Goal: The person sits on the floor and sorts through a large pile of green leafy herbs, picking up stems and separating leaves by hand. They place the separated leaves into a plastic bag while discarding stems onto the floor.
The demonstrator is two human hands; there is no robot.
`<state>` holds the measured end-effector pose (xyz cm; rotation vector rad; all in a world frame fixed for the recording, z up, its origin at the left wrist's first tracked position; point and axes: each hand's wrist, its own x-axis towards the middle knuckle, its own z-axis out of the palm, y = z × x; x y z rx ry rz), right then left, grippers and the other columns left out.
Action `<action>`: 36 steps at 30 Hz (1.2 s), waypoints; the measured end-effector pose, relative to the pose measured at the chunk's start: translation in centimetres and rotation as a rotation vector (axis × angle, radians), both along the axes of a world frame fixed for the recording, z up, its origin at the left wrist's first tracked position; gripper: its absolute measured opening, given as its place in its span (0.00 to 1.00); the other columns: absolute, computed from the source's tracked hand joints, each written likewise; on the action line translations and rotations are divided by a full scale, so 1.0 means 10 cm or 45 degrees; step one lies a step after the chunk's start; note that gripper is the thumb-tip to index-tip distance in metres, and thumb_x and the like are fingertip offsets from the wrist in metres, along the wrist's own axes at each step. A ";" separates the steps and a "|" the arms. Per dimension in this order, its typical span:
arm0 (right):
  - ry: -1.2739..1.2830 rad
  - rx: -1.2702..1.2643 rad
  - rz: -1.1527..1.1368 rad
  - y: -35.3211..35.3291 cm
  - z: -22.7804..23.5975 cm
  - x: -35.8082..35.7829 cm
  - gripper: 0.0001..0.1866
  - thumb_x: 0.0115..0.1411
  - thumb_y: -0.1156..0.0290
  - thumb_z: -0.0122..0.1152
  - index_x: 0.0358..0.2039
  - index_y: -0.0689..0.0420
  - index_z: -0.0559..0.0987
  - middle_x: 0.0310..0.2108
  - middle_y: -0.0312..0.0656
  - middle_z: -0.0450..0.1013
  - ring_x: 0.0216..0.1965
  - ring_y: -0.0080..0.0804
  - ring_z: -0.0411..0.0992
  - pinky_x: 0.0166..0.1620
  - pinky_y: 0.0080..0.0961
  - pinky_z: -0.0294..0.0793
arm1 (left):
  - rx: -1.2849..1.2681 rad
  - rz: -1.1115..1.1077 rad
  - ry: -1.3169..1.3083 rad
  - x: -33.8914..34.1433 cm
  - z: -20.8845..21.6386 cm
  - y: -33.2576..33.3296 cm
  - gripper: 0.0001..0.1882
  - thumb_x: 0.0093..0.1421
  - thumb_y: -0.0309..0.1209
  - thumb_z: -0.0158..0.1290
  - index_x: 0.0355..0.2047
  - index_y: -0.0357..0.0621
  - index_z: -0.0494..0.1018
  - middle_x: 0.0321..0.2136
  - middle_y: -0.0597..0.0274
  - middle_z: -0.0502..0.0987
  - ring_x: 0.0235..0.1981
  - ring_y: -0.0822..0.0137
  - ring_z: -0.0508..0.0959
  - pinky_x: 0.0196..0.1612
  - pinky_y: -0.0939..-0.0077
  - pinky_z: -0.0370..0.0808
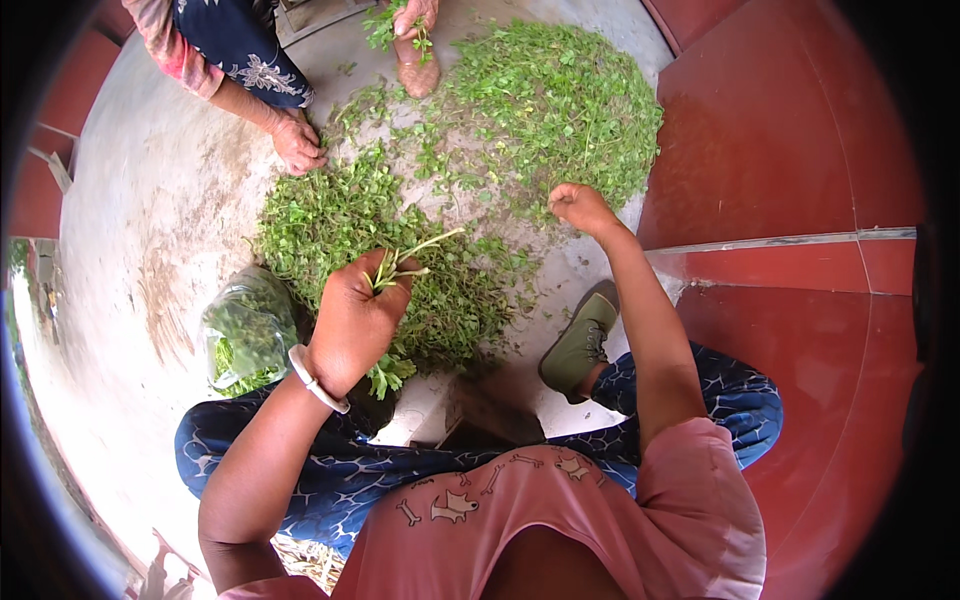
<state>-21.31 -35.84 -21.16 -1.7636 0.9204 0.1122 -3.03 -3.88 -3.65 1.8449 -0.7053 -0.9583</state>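
My left hand [358,315] is closed round a small bunch of leafy green stems [418,252]. Pale stem ends stick out past the thumb, and leaves hang below the fist. Under it spreads a heap of loose greens [455,310] on the floor. Off to the right, my right hand [582,208] has its fingers curled together at the edge of a second, farther heap of greens [570,100]. Whatever those fingers pinch, if anything, is hidden. A clear plastic bag [250,330] with greens inside sits left of the near heap.
Across from me, a co-worker's hand [298,142] reaches to the near heap; the other hand [415,18] holds a green sprig. My green shoe [582,345] stands right of the near heap. Glossy red panels [760,130] line the right side. The floor [180,210] is pale concrete.
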 end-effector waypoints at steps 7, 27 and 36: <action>-0.033 0.094 0.064 0.18 0.80 0.25 0.02 0.55 0.73 0.53 0.30 0.56 0.71 0.27 0.35 0.73 0.23 0.19 0.70 0.25 0.20 0.67 | 0.036 0.030 0.241 0.11 0.01 -0.05 0.13 0.64 0.35 0.45 0.37 0.38 0.73 0.14 0.73 0.63 0.14 0.79 0.63 0.19 0.83 0.63; -0.319 0.347 0.536 1.23 1.94 0.64 0.07 0.58 0.74 0.52 0.38 0.58 0.73 0.30 0.32 0.71 0.29 0.18 0.69 0.32 0.17 0.70 | -0.304 0.270 0.881 0.16 -0.06 -0.28 0.15 0.64 0.33 0.42 0.38 0.29 0.66 0.32 0.49 0.76 0.22 0.65 0.73 0.26 0.73 0.72; -0.266 0.102 0.668 1.64 1.74 0.63 0.08 0.56 0.76 0.53 0.37 0.59 0.73 0.24 0.34 0.70 0.25 0.19 0.67 0.31 0.21 0.68 | -0.382 0.201 0.839 0.25 0.24 -0.11 0.13 0.62 0.33 0.46 0.41 0.37 0.72 0.21 0.66 0.72 0.19 0.75 0.67 0.24 0.82 0.66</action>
